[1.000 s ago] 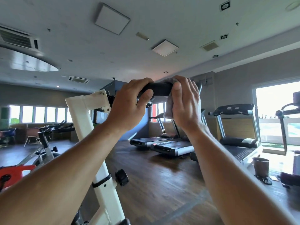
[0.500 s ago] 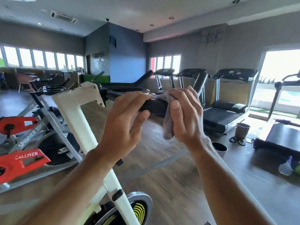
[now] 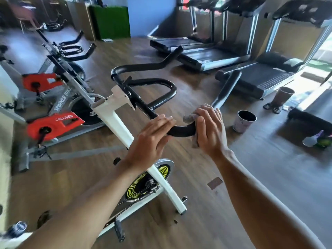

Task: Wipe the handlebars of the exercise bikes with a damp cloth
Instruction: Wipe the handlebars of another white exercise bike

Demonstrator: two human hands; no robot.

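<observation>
The white exercise bike (image 3: 115,121) stands in front of me, its black handlebar (image 3: 181,131) curving between my hands. My left hand (image 3: 152,139) lies over the near part of the bar with straight fingers. My right hand (image 3: 210,130) wraps a grey cloth (image 3: 190,118) round the bar's bend, thumb on the near side and fingers over the far side. The right arm of the bar (image 3: 226,88) runs up and away beyond that hand. The bar's inner loop (image 3: 161,83) and left arm (image 3: 143,66) are bare.
Red and grey spin bikes (image 3: 53,123) stand close on the left. Treadmills (image 3: 206,53) line the far wall. Two cups (image 3: 244,123) and a spray bottle (image 3: 316,141) sit on the wooden floor to the right. A bottle (image 3: 16,229) shows at the lower left.
My view has tilted from the ceiling down to the bike and floor. My left hand's fingers have straightened from a grip on the bar. The right hand stays on the cloth at the bend.
</observation>
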